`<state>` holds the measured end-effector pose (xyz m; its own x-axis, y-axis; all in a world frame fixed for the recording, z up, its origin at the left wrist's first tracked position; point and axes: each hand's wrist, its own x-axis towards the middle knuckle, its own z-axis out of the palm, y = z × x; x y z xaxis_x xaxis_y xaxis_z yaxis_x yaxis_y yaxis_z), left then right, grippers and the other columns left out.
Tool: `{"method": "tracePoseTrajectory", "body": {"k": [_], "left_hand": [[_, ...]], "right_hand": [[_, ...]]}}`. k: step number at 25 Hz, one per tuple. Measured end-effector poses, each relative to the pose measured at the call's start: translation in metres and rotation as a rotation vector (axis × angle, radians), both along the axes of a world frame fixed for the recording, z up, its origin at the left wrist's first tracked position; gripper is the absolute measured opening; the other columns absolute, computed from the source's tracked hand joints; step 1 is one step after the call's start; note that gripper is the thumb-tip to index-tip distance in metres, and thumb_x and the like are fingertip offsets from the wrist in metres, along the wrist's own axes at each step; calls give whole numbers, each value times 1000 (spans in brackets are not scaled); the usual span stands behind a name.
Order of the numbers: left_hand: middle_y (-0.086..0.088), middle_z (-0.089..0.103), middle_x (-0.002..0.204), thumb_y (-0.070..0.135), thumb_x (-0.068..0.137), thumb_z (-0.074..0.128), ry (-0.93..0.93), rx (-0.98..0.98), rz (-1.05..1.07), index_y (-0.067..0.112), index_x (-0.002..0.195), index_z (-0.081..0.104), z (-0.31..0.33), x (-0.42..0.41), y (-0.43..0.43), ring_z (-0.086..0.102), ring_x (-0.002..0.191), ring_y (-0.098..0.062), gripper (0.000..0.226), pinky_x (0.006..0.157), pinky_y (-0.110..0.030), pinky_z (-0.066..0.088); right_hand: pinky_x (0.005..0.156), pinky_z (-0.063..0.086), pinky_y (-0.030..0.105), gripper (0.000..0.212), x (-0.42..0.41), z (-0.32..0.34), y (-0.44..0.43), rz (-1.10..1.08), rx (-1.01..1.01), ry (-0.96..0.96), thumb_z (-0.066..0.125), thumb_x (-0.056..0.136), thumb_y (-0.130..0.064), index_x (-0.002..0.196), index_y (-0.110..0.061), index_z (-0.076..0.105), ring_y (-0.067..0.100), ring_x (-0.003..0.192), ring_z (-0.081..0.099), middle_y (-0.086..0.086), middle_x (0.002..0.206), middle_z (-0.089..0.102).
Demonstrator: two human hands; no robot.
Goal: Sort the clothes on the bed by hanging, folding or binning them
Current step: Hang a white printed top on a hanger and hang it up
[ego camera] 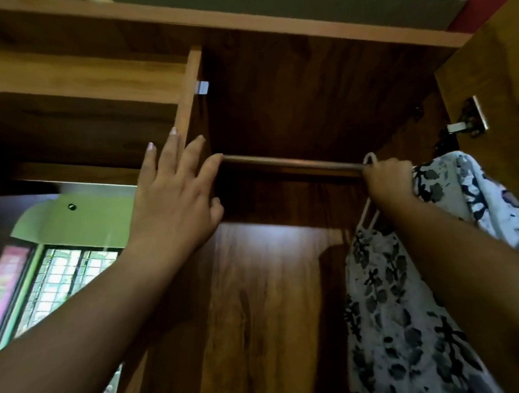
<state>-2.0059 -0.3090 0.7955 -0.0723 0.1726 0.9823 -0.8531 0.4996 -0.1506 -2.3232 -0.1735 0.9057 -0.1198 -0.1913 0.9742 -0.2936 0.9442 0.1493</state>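
I look up into an open wooden wardrobe. A metal hanging rail [290, 162] runs across its upper part. My right hand [388, 179] grips a white hanger [368, 217] at its neck, and the hook [370, 157] sits over the right end of the rail. A white garment with a black and grey leaf print [400, 319] hangs from that hanger and drapes past my right forearm. My left hand [173, 192] is raised with fingers straight and spread, its fingertips against the wooden divider panel [189, 89] at the rail's left end.
The wardrobe door [501, 84] stands open at the right, with a metal hinge [469, 122] near the garment. A shelf compartment [64, 126] lies to the left of the divider. Below it a mirror [61, 256] reflects a barred window. Bare rail stretches between my hands.
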Motion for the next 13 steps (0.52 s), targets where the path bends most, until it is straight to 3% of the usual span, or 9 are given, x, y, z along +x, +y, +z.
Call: {"method": "tracePoseTrajectory", "body": {"k": [6, 11, 13], "left_hand": [[-8, 15, 159, 49, 89, 41, -18, 39, 8, 28, 150, 21, -1, 3, 1, -2, 148, -31, 67, 119, -50, 9], [-12, 26, 155, 48, 87, 46, -18, 23, 8, 25, 147, 32, -2, 4, 0, 6, 147, -33, 65, 118, -52, 14], [-13, 28, 154, 47, 87, 46, -25, 20, 20, 22, 146, 35, -2, 4, -2, 7, 147, -35, 65, 117, -53, 14]], "right_hand": [[71, 46, 30, 25, -1, -4, -6, -86, 5, 50, 38, 99, -19, 105, -20, 63, 17, 87, 61, -3, 97, 65], [66, 40, 29, 28, -1, -15, -8, -88, 34, 41, 39, 98, -15, 109, -20, 64, 19, 97, 60, 1, 111, 64], [71, 45, 27, 29, 0, -24, -10, -97, 56, 55, 39, 97, -12, 106, -17, 66, 21, 94, 60, 4, 109, 65]]}}
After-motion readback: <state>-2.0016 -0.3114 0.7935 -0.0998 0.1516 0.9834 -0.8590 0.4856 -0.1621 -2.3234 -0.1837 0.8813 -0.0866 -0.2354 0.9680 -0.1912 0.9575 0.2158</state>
